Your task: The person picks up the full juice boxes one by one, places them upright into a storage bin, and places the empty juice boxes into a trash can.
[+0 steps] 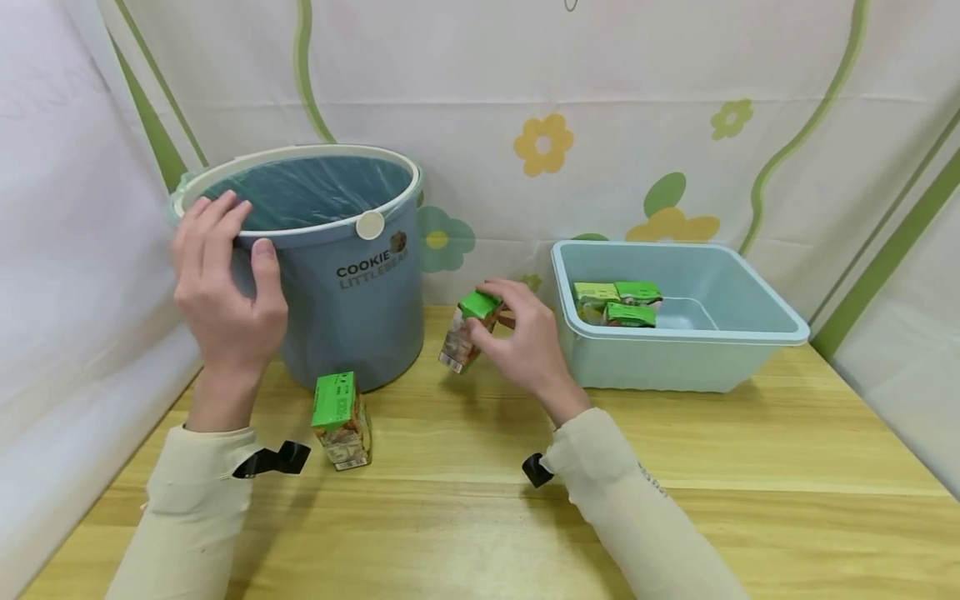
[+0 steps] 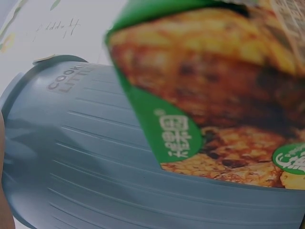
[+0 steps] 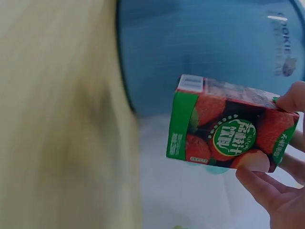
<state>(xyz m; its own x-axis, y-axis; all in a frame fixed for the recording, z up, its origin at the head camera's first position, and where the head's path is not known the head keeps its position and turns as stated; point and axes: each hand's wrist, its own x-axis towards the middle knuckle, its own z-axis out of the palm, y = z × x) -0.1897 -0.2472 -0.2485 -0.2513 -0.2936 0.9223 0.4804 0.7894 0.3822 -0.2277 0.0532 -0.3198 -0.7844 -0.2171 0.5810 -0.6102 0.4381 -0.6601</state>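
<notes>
At the blue bucket's (image 1: 375,308) near left rim, my left hand (image 1: 225,292) has its fingers extended over the edge and its thumb on the outer side. My right hand (image 1: 528,337) pinches a litchi juice box (image 3: 224,129) between thumb and fingers, tilted, in front of the back cloth and right of the bucket. This carton has a green top in the head view and red fruit pictures in the right wrist view. Below my left hand, a second juice box (image 1: 343,421) stands upright on the table; its pineapple-like picture fills much of the left wrist view.
A pale blue-green tub (image 1: 660,362) stands at the right with several green-topped boxes (image 1: 630,315) in its left end. Clear film lines the bucket, whose pale handle lies along the rim. White flowered cloth closes off the back and sides of the wooden table (image 1: 465,517).
</notes>
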